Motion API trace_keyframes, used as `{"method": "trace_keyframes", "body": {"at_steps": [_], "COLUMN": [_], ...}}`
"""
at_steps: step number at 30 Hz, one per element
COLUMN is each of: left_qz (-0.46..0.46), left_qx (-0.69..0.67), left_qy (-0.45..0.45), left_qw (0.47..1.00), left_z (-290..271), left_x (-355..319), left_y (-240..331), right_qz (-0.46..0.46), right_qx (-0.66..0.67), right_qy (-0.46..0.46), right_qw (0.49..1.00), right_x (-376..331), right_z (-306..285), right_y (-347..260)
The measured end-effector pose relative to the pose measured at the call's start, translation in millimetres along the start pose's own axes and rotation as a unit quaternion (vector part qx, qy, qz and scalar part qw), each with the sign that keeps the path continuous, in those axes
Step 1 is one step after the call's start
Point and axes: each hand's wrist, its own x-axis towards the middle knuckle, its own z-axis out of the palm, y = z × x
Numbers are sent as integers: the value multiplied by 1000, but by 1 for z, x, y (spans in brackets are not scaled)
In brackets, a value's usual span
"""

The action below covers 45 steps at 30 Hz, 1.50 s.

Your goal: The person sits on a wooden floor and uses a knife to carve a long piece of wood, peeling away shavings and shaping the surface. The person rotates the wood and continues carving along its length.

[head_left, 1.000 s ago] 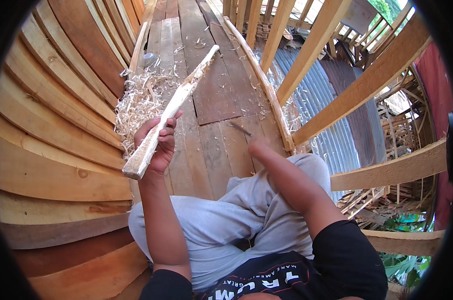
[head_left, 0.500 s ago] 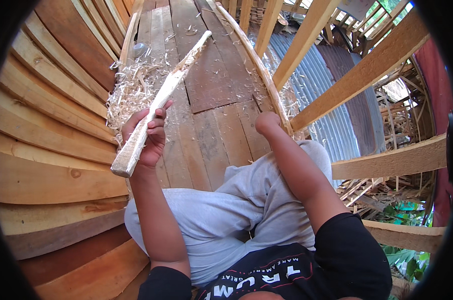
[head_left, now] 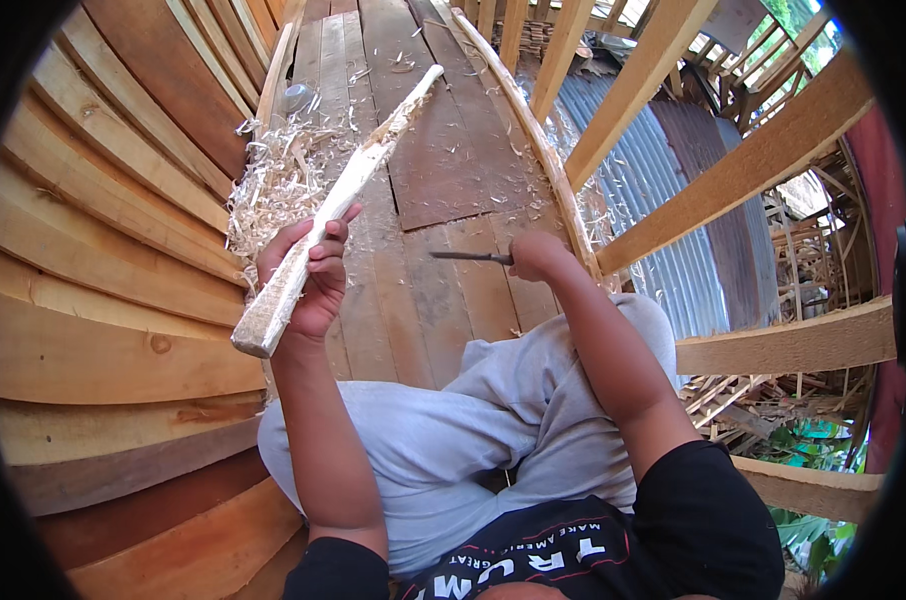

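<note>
My left hand (head_left: 311, 272) is wrapped round a pale, partly shaved wooden stick (head_left: 352, 178), near its thick squared end. The stick slants up and away to the right, narrowing to a small rounded knob at its far tip. Rough, darker wood shows along part of its upper length. In my closed right hand (head_left: 539, 256) is a knife (head_left: 470, 256), its dark narrow blade pointing left toward the stick but apart from it. The fist hides the knife's handle.
Curly wood shavings (head_left: 278, 185) are heaped on the plank floor (head_left: 398, 290) by the left board wall (head_left: 103, 340). A small clear container (head_left: 298, 97) sits beyond them. Wooden railing posts (head_left: 733, 170) stand on the right, with corrugated metal sheets (head_left: 663, 220) below.
My right hand has turned so the knife blade, earlier pointing away, now points left. The left hand still holds the stick; the whole view has shifted slightly.
</note>
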Motion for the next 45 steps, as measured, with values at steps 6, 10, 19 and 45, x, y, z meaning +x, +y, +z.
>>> {"method": "trace_keyframes", "body": {"at_steps": [6, 10, 19, 45], "left_qz": [-2, 5, 11, 216], "left_qx": [14, 2, 23, 425], "left_qy": [-7, 8, 21, -24], "left_qw": [1000, 1000, 999, 879], "left_z": [2, 4, 4, -8], "left_x": [3, 2, 1, 3], "left_y": [-2, -1, -1, -12], "right_qz": [-157, -97, -54, -36], "right_qx": [-25, 42, 88, 535], "right_qy": [-3, 184, 270, 169], "right_qw": [987, 977, 957, 827], "right_x": [21, 47, 73, 52], "right_z": [12, -1, -22, -51], "right_y": [-49, -44, -39, -17]}}
